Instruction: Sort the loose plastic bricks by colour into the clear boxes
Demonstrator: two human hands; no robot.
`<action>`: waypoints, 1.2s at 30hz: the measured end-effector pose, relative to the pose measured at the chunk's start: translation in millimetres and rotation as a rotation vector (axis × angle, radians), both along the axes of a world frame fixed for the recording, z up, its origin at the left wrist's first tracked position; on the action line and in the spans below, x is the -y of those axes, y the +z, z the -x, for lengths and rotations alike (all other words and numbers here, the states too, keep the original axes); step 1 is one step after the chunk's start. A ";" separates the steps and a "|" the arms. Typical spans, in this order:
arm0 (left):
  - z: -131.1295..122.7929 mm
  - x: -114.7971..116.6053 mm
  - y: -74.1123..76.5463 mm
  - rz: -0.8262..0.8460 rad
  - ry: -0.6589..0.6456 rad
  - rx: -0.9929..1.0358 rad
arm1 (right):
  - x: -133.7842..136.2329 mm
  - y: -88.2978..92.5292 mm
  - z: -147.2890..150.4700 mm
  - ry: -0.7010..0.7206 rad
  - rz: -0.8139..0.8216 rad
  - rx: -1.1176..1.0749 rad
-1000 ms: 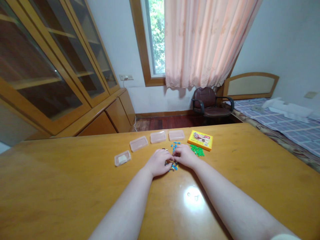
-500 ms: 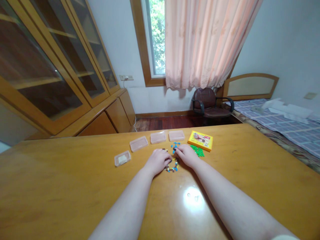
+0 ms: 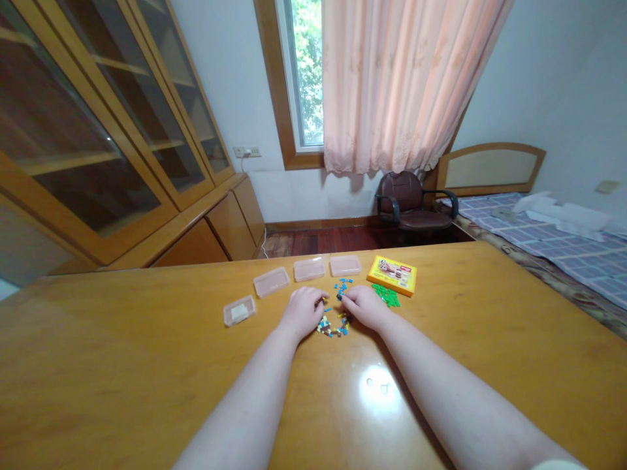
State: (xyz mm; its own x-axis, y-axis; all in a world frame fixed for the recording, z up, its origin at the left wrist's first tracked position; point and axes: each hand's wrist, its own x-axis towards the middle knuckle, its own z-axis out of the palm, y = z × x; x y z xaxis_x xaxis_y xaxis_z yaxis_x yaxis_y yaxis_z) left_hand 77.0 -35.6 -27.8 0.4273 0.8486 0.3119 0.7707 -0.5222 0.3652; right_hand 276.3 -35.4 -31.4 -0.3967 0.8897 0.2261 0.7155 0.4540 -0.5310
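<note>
Small mixed-colour plastic pieces (image 3: pixel 332 333), blue, yellow, white and brown, lie in a loose ring between my hands. My left hand (image 3: pixel 304 311) is at the ring's left side, fingers curled down by a small yellow-and-dark bit (image 3: pixel 324 299); whether it grips anything is hidden. Thumb and fingers of my right hand (image 3: pixel 366 307) pinch a small dark piece (image 3: pixel 339 297) above the ring. Loose blue pieces (image 3: pixel 344 282) are scattered just beyond its fingertips. A pile of green pieces (image 3: pixel 386 295) lies to the right of that hand.
Clear plastic boxes stand in an arc on the wooden table (image 3: pixel 147 365): one (image 3: pixel 240 311) holding something pale, others (image 3: pixel 272 282) further back. A yellow picture box (image 3: pixel 392 275) lies behind the green pile. Past the table's far edge is a brown armchair (image 3: pixel 414 199).
My left fingers have drawn back and away from the ring, uncovering white and blue pieces on its left. My right hand has shifted slightly toward me with the dark piece.
</note>
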 end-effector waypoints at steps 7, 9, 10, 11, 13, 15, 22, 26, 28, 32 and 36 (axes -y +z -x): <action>0.7 4.2 8.3 0.005 -0.085 -0.086 | 0.6 -0.6 1.5 0.018 0.010 0.007; 0.1 4.6 8.0 0.005 -0.100 -0.103 | 0.4 -0.4 1.4 0.024 -0.004 0.007; -0.2 4.6 7.5 0.007 -0.108 -0.112 | 0.4 -0.3 1.5 0.029 0.003 0.011; -0.6 4.6 7.0 0.010 -0.117 -0.120 | 0.3 -0.2 1.5 0.038 0.014 0.016; -1.3 4.1 5.5 0.018 -0.131 -0.119 | 0.4 0.5 1.8 0.055 0.023 0.022; -1.3 2.9 3.9 0.019 -0.101 -0.092 | 0.9 1.9 2.0 0.064 -0.021 0.025; 2.0 -1.7 1.0 -0.019 0.137 -0.019 | 5.8 3.2 0.9 0.112 -0.182 0.109; 1.0 -1.4 -2.8 -0.021 0.042 -0.024 | 3.7 -3.4 0.2 0.064 -0.177 0.183; 0.1 -1.5 -5.2 0.007 -0.024 -0.035 | 1.0 -6.3 0.0 -0.018 -0.186 0.200; 0.0 -2.6 -7.9 0.057 -0.051 -0.065 | -1.2 -5.5 0.5 -0.117 -0.202 0.112; 0.5 -3.6 -8.0 0.067 -0.022 -0.068 | 2.4 0.2 3.4 -0.041 -0.063 -0.088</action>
